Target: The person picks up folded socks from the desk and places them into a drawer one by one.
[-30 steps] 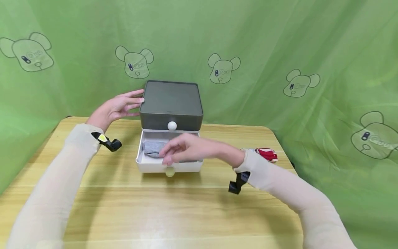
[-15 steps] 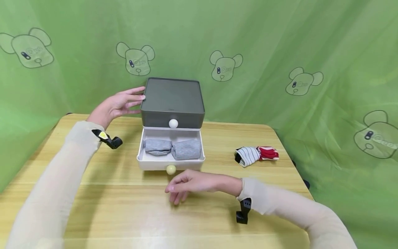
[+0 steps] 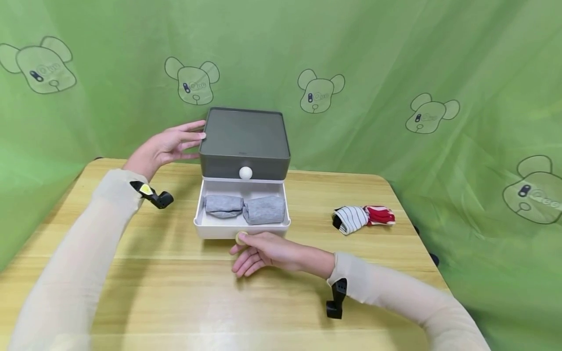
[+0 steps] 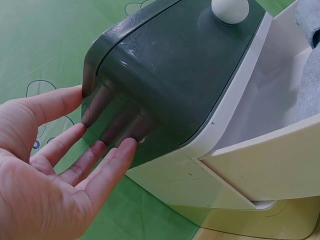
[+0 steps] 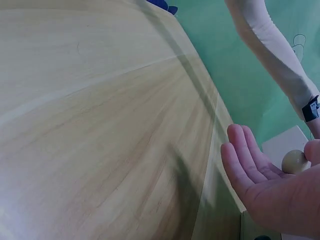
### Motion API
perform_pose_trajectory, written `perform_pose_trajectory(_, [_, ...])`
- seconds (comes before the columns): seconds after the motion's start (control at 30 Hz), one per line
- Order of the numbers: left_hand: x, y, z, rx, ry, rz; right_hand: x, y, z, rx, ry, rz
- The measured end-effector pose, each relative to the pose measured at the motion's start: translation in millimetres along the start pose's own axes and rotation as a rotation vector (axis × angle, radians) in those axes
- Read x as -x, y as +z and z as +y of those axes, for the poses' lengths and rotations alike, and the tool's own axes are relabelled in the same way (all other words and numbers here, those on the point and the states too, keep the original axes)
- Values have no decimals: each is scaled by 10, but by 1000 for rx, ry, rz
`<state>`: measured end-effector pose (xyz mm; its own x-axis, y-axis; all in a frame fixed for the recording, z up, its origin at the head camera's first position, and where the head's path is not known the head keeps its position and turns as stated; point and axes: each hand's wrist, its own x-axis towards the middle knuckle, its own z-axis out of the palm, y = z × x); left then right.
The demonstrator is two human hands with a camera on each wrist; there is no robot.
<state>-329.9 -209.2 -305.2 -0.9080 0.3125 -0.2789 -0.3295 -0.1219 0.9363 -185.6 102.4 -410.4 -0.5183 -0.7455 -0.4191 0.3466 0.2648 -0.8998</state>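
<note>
A small chest has a dark grey upper part [image 3: 246, 131] with a white knob [image 3: 246, 173]. Below it, a white drawer [image 3: 206, 230] is pulled out, with two folded grey cloth bundles [image 3: 224, 204] side by side inside. My left hand [image 4: 60, 165] rests its spread fingertips against the chest's dark left side. At the drawer front, my right hand [image 3: 272, 251] has its thumb on the pale yellow knob [image 5: 295, 161]. Its other fingers extend loosely below the knob; whether one of them touches it, I cannot tell.
To the right on the wooden table [image 3: 175, 302] lie a striped white-and-black cloth bundle [image 3: 351, 219] and a red-and-white one [image 3: 379, 215], touching. A green curtain [image 3: 369, 48] hangs behind the table.
My right hand has drawn back from over the drawer, uncovering the grey bundles, then moved up to the yellow knob. The left hand stays at the chest's side.
</note>
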Motion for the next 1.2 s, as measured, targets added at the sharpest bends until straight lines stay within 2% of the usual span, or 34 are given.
perform_pose_trajectory(0.47, [8, 8, -18, -3, 6, -1, 2, 4, -94, -17, -30, 34])
perform_pose_trajectory(0.87, [10, 0, -34, 4, 7, 10, -142, -146, -161, 20, -18, 71])
perform_pose_trajectory(1.2, [20, 23, -19, 3, 13, 14, -226, -253, -241, 24, -30, 69])
